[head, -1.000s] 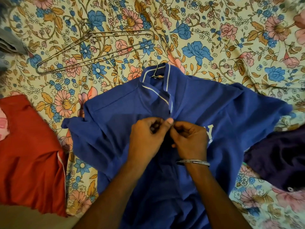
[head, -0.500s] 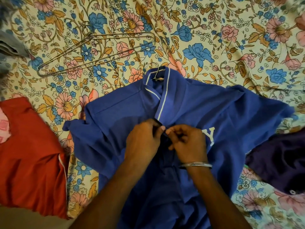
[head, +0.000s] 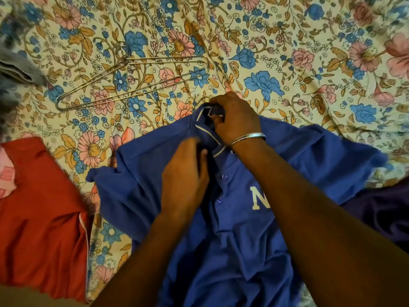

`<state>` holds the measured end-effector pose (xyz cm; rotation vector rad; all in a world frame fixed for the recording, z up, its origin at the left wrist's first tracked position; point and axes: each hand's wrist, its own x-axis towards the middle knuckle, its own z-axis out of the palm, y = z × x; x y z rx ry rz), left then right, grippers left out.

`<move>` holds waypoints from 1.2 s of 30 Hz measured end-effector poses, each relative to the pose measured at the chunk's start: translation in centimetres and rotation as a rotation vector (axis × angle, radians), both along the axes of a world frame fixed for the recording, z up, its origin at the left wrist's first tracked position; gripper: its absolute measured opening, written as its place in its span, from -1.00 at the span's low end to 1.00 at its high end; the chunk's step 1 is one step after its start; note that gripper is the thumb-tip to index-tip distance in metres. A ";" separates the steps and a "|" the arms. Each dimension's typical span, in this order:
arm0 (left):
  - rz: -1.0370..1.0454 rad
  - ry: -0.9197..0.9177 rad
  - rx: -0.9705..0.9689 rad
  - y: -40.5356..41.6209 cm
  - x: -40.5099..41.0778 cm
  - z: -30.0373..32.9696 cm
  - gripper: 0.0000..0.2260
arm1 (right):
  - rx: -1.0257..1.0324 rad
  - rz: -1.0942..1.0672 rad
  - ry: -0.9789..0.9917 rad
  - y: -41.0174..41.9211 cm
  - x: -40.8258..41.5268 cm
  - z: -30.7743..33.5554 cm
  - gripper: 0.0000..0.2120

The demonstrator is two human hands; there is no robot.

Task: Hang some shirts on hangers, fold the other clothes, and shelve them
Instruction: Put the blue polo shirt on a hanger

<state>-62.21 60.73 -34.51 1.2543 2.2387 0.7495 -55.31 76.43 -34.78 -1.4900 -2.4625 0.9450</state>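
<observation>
A blue polo shirt (head: pixel 232 240) with a white-trimmed collar and white letters lies face up on the floral bedsheet (head: pixel 287 52). A hanger's metal hook shows inside its collar. My right hand (head: pixel 236 117), a silver bangle on its wrist, grips the collar at the top around that hook. My left hand (head: pixel 184 171) holds the shirt's front placket just below the collar, fingers curled on the fabric. Two buttons show closed down the placket. A bare metal wire hanger (head: pixel 124 83) lies on the sheet to the upper left.
A red garment (head: pixel 42 218) lies at the left, with pink cloth (head: pixel 6 176) at its edge. A dark purple garment (head: pixel 385 218) lies at the right. Grey folded cloth (head: pixel 15 67) sits at the far left edge.
My right hand left the placket and moved up to grip the collar at the hanger hook. My left hand stayed at the placket. The view has come closer to the shirt.
</observation>
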 end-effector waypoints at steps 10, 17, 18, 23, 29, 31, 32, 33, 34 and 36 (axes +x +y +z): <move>-0.354 0.341 -0.204 5.7 -6.5 0.2 -0.91 | 0.133 -0.048 -0.271 -1.5 1.4 1.4 -0.88; -0.392 0.052 0.096 -0.1 -4.0 8.2 -0.73 | 0.118 -0.105 -0.046 -7.1 5.5 9.8 -0.80; -0.378 0.041 0.115 -1.0 -3.4 11.0 -0.73 | 0.118 -0.111 0.001 -7.9 6.2 12.8 -0.81; -0.287 0.066 0.192 -3.8 -1.2 24.5 -0.75 | 0.191 -0.139 0.102 -10.0 9.5 26.9 -0.82; -0.291 0.387 0.307 -5.9 0.5 40.2 -0.73 | 0.367 -0.141 0.251 -11.7 11.7 42.1 -0.81; -0.353 0.436 0.314 -6.2 0.4 44.2 -0.73 | 0.443 -0.140 0.284 -12.2 12.6 46.4 -0.81; -0.386 0.455 0.320 -6.2 0.1 45.6 -0.72 | 0.479 -0.144 0.293 -12.2 12.9 47.9 -0.81; -0.416 0.489 0.339 -6.4 -0.2 47.5 -0.70 | 0.530 -0.142 0.308 -12.4 13.4 49.8 -0.82; -0.430 0.513 0.338 -6.4 -0.7 48.7 -0.67 | 0.566 -0.146 0.306 -12.4 13.8 51.1 -0.83; -0.441 0.565 0.380 -6.2 -2.1 51.6 -0.58 | 0.648 -0.164 0.312 -12.5 14.2 54.3 -0.84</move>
